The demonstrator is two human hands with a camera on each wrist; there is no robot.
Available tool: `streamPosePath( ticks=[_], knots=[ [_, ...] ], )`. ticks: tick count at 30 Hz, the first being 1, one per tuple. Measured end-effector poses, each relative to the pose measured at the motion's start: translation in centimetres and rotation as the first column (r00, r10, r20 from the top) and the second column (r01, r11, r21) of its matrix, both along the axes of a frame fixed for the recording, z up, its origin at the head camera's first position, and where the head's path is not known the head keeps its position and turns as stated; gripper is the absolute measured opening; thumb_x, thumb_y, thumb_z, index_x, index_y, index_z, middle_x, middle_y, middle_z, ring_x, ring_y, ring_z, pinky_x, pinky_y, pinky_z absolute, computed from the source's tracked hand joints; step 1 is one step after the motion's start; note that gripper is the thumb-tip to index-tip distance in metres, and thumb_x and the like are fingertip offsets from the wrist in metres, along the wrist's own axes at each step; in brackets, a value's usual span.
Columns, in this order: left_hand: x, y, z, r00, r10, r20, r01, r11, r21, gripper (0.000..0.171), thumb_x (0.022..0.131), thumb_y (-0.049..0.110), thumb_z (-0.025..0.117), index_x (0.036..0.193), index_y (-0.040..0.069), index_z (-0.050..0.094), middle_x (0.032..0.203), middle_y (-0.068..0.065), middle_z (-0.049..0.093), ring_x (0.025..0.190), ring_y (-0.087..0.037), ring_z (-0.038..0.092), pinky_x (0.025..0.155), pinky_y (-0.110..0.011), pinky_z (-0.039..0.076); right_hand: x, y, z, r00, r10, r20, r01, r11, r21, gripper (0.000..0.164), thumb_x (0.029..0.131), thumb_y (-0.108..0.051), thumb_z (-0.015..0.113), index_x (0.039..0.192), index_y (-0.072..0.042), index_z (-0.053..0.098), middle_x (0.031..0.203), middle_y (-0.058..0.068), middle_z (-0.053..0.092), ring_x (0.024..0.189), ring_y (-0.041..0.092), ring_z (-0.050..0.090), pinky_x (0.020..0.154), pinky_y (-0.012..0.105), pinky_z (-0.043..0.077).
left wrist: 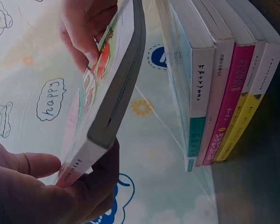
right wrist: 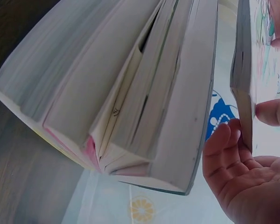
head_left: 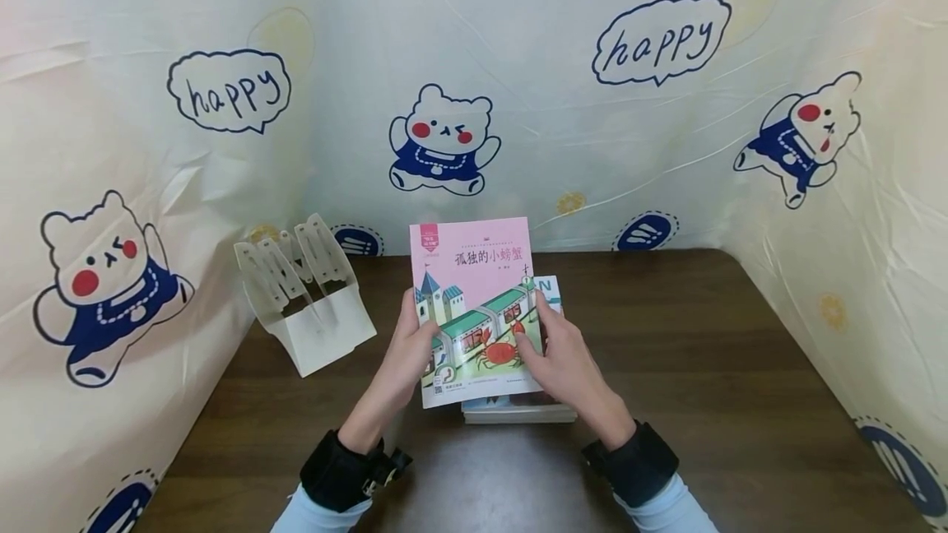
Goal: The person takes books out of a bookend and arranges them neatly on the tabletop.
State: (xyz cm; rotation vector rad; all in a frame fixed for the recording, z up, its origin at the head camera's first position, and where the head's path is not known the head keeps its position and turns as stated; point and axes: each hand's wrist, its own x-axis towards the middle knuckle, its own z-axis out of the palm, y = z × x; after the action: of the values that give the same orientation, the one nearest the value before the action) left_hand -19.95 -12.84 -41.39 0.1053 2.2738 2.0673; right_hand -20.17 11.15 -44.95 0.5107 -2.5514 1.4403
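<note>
A paperback book [head_left: 474, 249] with a pink cover, a train and a red crab is held up by both hands, cover facing me. My left hand [head_left: 402, 354] grips its left side near the spine, thumb on the cover and fingers behind, as the left wrist view shows. My right hand [head_left: 569, 359] holds the opposite edge, its thumb by the crab and its fingers behind the pages. Behind and below the book is a stack of books [head_left: 520, 415], partly hidden by it. White, pink, magenta and yellow spines [left wrist: 235, 88] show in the left wrist view.
A white slotted book stand [head_left: 329, 327] stands at the left on the dark wooden table [head_left: 689, 368]. Pale curtain-like sheeting [head_left: 548, 48] with printed bears encloses the table at the back and both sides.
</note>
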Motion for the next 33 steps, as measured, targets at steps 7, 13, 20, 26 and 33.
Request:
streamPosePath(
  ticks=[7,13,20,26,33],
  knots=[
    [0.1,0.0,0.1,0.999,0.052,0.007,-0.051,0.994,-0.098,0.062,0.108,0.01,0.041,0.165,0.02,0.017,0.148,-0.02,0.052,0.114,-0.037,0.064,0.089,-0.042,0.053,0.0,0.0,-0.1,1.0,0.017,0.016,-0.017,1.0,-0.014,0.072,0.098,-0.018,0.071,0.161,-0.015,0.036,0.12,0.01,0.07,0.085,0.018,0.066,0.068,0.031,0.063],
    [0.2,-0.2,-0.1,0.996,0.083,-0.041,-0.088,0.982,-0.165,0.067,0.107,0.006,0.048,0.166,0.02,0.02,0.148,-0.021,0.053,0.113,-0.037,0.065,0.091,-0.05,0.06,0.1,0.0,-0.1,1.0,0.002,0.025,-0.001,1.0,-0.016,0.076,0.098,-0.019,0.071,0.163,-0.013,0.033,0.12,0.011,0.069,0.085,0.019,0.064,0.064,0.03,0.06],
    [0.2,-0.1,-0.7,0.988,0.1,-0.117,-0.125,0.965,-0.229,0.076,0.103,0.001,0.057,0.167,0.016,0.019,0.139,-0.021,0.049,0.114,-0.037,0.061,0.09,-0.051,0.061,0.1,0.1,0.1,0.999,-0.028,0.033,0.027,1.0,0.009,0.076,0.098,-0.02,0.071,0.163,-0.012,0.033,0.118,0.011,0.07,0.083,0.02,0.065,0.061,0.03,0.057],
    [0.3,0.1,-0.9,0.977,0.129,-0.168,-0.169,0.954,-0.247,0.078,0.101,0.001,0.063,0.167,0.014,0.023,0.136,-0.019,0.053,0.113,-0.037,0.065,0.09,-0.052,0.063,0.0,0.2,0.2,0.997,-0.048,0.058,0.047,0.999,0.017,0.077,0.098,-0.021,0.069,0.164,-0.008,0.03,0.124,0.014,0.069,0.087,0.021,0.066,0.068,0.035,0.061],
    [0.2,0.4,-1.3,0.975,0.147,-0.168,-0.185,0.952,-0.244,0.077,0.101,-0.001,0.064,0.166,0.013,0.026,0.144,-0.02,0.056,0.116,-0.039,0.068,0.088,-0.053,0.064,-0.2,0.4,0.3,0.994,-0.057,0.091,0.055,0.998,0.021,0.075,0.099,-0.019,0.068,0.162,-0.007,0.031,0.133,0.017,0.066,0.096,0.025,0.066,0.082,0.044,0.064]
  ],
)
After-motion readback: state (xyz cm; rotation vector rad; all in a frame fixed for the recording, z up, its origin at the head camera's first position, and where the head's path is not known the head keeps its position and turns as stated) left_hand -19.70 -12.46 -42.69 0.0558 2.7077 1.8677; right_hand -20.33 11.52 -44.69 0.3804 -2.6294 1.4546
